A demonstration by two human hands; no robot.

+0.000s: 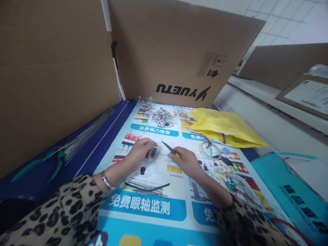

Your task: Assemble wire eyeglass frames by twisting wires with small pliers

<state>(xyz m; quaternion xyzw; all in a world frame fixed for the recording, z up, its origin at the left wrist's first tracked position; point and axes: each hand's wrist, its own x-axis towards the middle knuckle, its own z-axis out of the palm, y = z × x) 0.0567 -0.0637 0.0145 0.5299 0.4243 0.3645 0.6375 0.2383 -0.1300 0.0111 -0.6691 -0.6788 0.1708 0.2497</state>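
At the left of the desk (118,222) lie one pair of pliers (60,161) and one wire bundle (88,132), its strands uncountable. Next, the left grip (141,151) is pinched together, seemingly on one thin wire (154,137); several dark strips (148,188) overlap on the near side. To the right, the right grip (186,161) is clamped around one pointed tool (172,149), its tip near the wire. The step looks like fine wire shaping; the next move calls for a steady pinch and exact tip placement. Farther right: one round dish (211,151), one yellow bag (225,126), one teal box (287,191).
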